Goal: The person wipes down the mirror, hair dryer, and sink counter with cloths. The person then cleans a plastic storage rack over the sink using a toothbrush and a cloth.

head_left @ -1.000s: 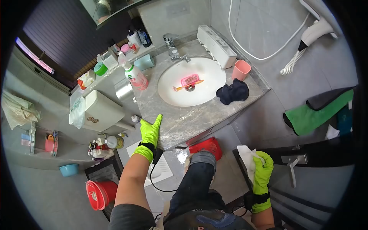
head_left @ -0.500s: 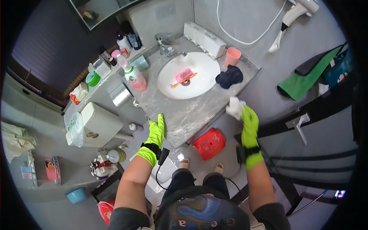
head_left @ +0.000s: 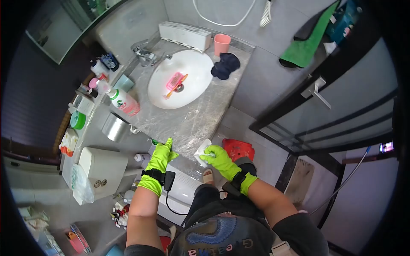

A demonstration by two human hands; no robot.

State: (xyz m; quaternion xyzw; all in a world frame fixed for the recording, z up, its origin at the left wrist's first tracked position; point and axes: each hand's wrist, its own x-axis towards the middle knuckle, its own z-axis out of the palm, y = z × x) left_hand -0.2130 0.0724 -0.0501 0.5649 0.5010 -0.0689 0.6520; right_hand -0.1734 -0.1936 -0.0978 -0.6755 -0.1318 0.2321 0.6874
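Observation:
My right hand [head_left: 221, 162], in a yellow-green glove, is closed on a white cloth [head_left: 203, 152] at the front edge of the grey marble counter [head_left: 188, 123]. My left hand [head_left: 161, 158], gloved the same way, rests at the counter's left front corner, thumb and fingers apart, and I see nothing held in it. In the white sink [head_left: 196, 77] lie a pink soap dish [head_left: 175, 80] and an orange toothbrush [head_left: 176, 86]. A dark cloth [head_left: 225, 66] and a pink cup [head_left: 221, 44] are on the counter's right side.
A pump bottle [head_left: 124, 102] stands left of the sink, below the faucet [head_left: 145, 55]. A red stool [head_left: 238, 149] is on the floor to the right of my right hand. The toilet tank [head_left: 102, 170] is at the left, the door handle [head_left: 318, 91] at the right.
My right hand has moved left with the white cloth, from beside the door to the counter's front edge. The view has turned and shifted right. My left hand stays by the counter corner.

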